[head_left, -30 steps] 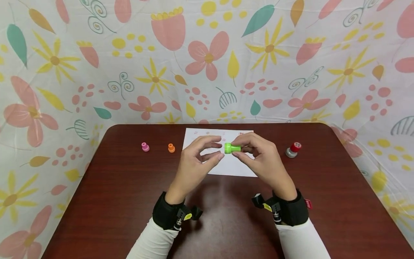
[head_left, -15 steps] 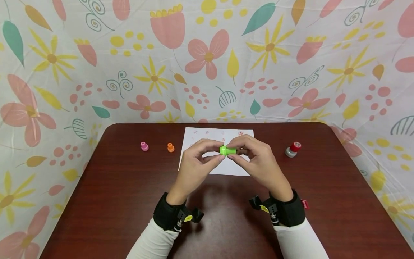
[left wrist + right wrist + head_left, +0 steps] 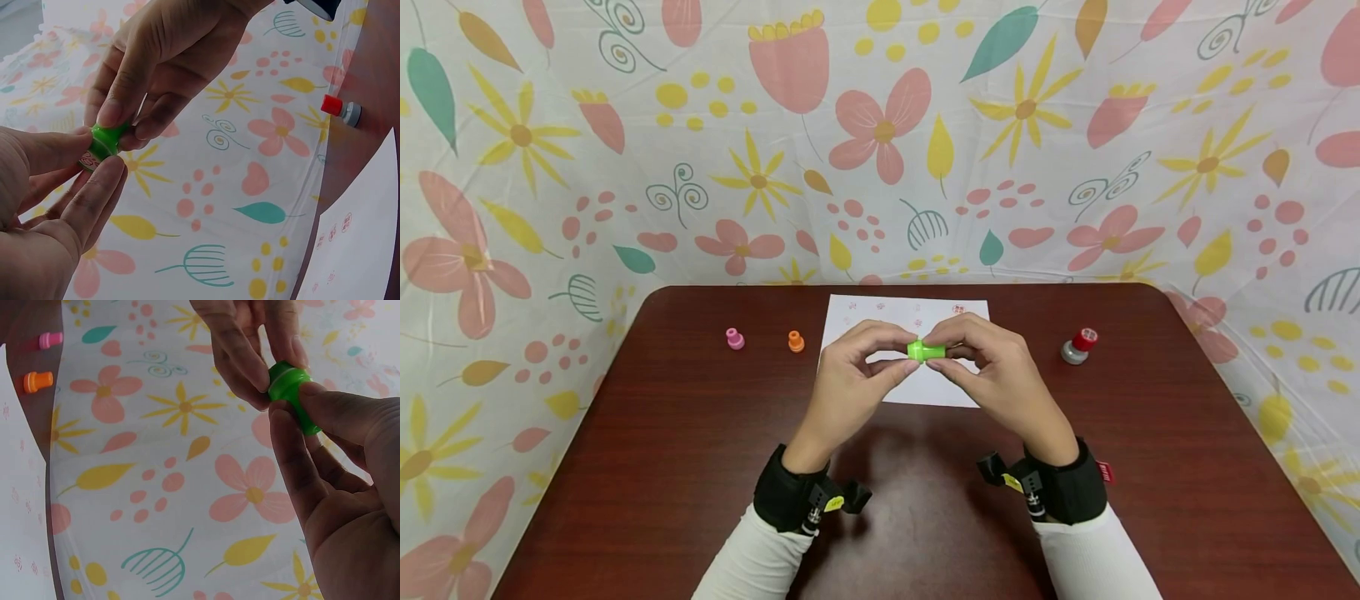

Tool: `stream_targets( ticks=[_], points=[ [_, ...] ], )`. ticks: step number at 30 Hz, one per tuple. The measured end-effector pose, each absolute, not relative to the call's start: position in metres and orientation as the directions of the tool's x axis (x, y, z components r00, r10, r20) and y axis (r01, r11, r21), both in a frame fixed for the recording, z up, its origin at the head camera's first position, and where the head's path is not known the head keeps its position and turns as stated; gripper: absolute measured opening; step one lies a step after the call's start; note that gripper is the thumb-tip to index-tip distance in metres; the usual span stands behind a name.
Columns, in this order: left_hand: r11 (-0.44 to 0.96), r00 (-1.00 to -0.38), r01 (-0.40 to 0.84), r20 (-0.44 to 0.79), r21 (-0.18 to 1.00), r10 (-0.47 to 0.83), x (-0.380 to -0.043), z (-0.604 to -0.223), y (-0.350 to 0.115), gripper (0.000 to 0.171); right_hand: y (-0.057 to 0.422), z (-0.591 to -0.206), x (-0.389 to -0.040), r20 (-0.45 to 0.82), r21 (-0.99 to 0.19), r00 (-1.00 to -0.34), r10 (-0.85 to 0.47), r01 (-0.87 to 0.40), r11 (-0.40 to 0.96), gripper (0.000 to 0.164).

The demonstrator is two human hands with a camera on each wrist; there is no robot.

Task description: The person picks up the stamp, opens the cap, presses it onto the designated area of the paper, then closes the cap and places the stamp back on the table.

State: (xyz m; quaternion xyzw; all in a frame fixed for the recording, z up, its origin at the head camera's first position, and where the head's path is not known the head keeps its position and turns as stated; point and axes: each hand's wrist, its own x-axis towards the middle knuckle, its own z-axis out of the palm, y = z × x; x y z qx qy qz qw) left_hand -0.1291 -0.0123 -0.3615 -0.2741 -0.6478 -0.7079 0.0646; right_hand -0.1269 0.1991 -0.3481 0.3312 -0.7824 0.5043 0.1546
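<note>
Together, left hand (image 3: 852,371) and right hand (image 3: 1003,367) pinch both ends of a green stamp (image 3: 927,351), fingers (image 3: 895,374) closed snugly; straight alignment should help.

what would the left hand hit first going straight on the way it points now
First the green stamp the left hand pinches, then probably the right hand just beyond; the exact line is unclear.

We're holding left hand (image 3: 853,367) and right hand (image 3: 1009,371) face to face, fingertips (image 3: 932,337) just beside each other. We're pinching with both, thumbs (image 3: 895,373) on the near side, index fingers (image 3: 880,333) opposing. White-sleeved forearms (image 3: 756,557) are slanting inward, wrists (image 3: 807,454) well apart.
</note>
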Motion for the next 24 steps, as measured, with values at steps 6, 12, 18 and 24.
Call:
stream_targets(
  ticks=[6,12,18,24],
  points=[
    [-0.136,-0.837,0.460,0.479,0.878,0.262,-0.1283,-0.3606,-0.0131,0.025,0.1986,-0.3475,-0.1261,0.582,-0.674,-0.726,-0.366,-0.682,0.282,0.033],
    [-0.106,-0.833,0.482,0.493,0.870,0.250,-0.1276,-0.3600,-0.0135,0.025,0.1987,-0.3466,-0.1259,0.585,-0.664,-0.723,-0.368,-0.687,0.294,0.033],
    [-0.106,-0.826,0.500,0.510,0.860,0.242,-0.1276,-0.3603,-0.0136,0.025,0.1986,-0.3464,-0.1256,0.591,-0.660,-0.718,-0.369,-0.693,0.291,0.033],
    [-0.108,-0.821,0.508,0.518,0.854,0.240,-0.1279,-0.3598,-0.0143,0.025,0.1983,-0.3465,-0.1251,0.597,-0.656,-0.714,-0.366,-0.697,0.289,0.034]
  ],
)
